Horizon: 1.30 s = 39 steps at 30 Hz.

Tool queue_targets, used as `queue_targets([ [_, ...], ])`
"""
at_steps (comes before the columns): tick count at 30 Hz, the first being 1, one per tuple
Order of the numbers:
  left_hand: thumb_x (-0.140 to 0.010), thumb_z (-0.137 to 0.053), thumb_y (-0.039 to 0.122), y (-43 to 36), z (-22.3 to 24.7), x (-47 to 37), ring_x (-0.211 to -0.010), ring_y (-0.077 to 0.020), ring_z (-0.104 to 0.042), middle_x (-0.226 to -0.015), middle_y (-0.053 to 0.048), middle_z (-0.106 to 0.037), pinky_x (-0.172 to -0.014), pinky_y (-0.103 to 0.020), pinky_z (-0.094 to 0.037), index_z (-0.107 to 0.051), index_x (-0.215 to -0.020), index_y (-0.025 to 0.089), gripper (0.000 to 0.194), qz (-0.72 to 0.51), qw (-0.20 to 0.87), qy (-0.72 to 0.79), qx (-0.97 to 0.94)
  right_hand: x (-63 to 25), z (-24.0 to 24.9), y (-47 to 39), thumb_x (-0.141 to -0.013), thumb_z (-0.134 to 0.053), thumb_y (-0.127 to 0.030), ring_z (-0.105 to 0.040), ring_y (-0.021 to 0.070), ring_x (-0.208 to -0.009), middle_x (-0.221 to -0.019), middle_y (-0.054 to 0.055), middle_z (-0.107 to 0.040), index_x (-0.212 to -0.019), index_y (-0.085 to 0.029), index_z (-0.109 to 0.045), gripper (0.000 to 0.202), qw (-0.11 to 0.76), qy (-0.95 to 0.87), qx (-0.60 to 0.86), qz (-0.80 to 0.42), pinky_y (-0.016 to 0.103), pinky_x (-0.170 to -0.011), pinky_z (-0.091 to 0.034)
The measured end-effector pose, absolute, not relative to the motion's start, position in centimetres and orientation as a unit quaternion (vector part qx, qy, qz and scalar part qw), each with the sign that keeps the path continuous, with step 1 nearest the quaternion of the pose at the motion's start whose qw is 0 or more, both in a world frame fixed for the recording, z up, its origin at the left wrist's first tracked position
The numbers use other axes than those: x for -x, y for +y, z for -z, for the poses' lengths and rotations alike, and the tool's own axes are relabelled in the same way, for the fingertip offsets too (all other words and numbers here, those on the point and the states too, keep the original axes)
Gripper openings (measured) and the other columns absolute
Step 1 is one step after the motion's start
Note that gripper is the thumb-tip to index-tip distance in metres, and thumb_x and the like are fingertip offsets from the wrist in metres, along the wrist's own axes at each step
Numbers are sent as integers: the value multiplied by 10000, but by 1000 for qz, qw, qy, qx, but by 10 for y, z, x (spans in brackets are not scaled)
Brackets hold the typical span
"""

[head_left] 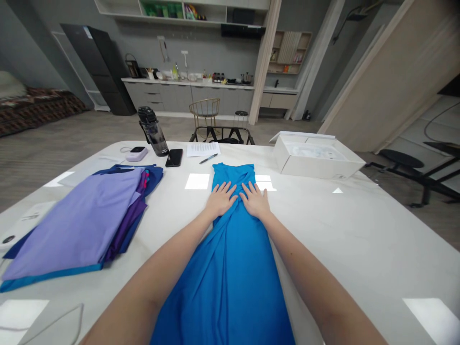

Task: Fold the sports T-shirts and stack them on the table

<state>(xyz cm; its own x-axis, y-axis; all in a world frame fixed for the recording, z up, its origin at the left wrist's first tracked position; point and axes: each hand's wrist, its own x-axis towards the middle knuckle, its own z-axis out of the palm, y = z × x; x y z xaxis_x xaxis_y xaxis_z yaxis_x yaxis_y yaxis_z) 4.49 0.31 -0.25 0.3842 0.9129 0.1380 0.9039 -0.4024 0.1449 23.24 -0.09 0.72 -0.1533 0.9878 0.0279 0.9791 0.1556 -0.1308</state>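
A bright blue dress [247, 268] lies lengthwise on the white table, its narrow top toward the far side and its wider lower part running toward me past the bottom of the view. Folds run down from its gathered middle. My left hand [221, 199] rests flat on the left of the upper part, fingers spread. On the right of the same part, my right hand [256, 200] presses palm down with fingers apart. Both hands touch the cloth without gripping it.
Left on the table [359, 230] is a stack of folded clothes [86, 211], lavender on top. Behind are a water bottle [154, 132], a phone [174, 157], a paper sheet [203, 149] and a pen [209, 158]. A white open box [316, 165] stands at the back right.
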Motion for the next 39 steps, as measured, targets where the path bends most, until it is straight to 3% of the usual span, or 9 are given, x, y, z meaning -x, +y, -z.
queue_targets([
  [11, -1041, -312, 498, 2, 2, -45, -1533, -272, -275, -1651, -59, -324, -1251, -512, -182, -383, -1569, 276, 577, -121, 35, 545, -829, -244, -19, -94, -1043, -268, -600, -118, 329, -1560, -1700, 42, -163, -1611, -360, -270, 616, 66, -787, 608, -84, 720, -1166, -164],
  [16, -1042, -332, 466, -3, -4, -48, -1533, -270, -276, -1647, -86, -329, -1245, -522, -185, -395, -1562, 260, 563, -117, 35, 548, -828, -246, -17, -137, -1031, -237, -644, -162, 321, -1554, -1689, 30, -207, -1605, -368, -294, 639, 75, -786, 608, -77, 657, -1206, -125],
  [21, -1058, -303, 397, -17, -7, -46, -1511, -263, -328, -1618, -111, -384, -1236, -504, -220, -436, -1539, 228, 527, -110, 18, 529, -842, -243, -15, -142, -1028, -252, -652, -187, 317, -1549, -1683, 28, -228, -1604, -372, -294, 642, 71, -777, 622, -58, 631, -1215, -117],
  [29, -1065, -267, 361, -80, -10, -7, -1540, -255, -259, -1650, -112, -315, -1235, -502, -239, -373, -1570, 204, 540, -92, 69, 483, -868, -242, -14, -141, -1027, -252, -657, -192, 322, -1546, -1682, 37, -235, -1602, -361, -302, 649, 69, -782, 617, -48, 635, -1208, -135],
  [35, -1061, -279, 434, -159, -10, 29, -1502, -215, -349, -1607, -87, -412, -1254, -473, -225, -501, -1483, 214, 525, -129, 145, 497, -846, -242, -12, -141, -1031, -263, -641, -195, 327, -1541, -1678, 48, -255, -1596, -353, -320, 636, 77, -782, 617, -47, 641, -1199, -133],
  [39, -1038, -387, 463, -197, -18, 34, -1409, -238, -475, -1501, -94, -546, -1214, -438, -314, -586, -1393, 222, 473, -154, 116, 523, -830, -239, -21, -147, -1043, -352, -552, -273, 321, -1498, -1616, 111, -380, -1517, -269, -467, 564, 109, -792, 600, -17, 627, -1189, -147],
])
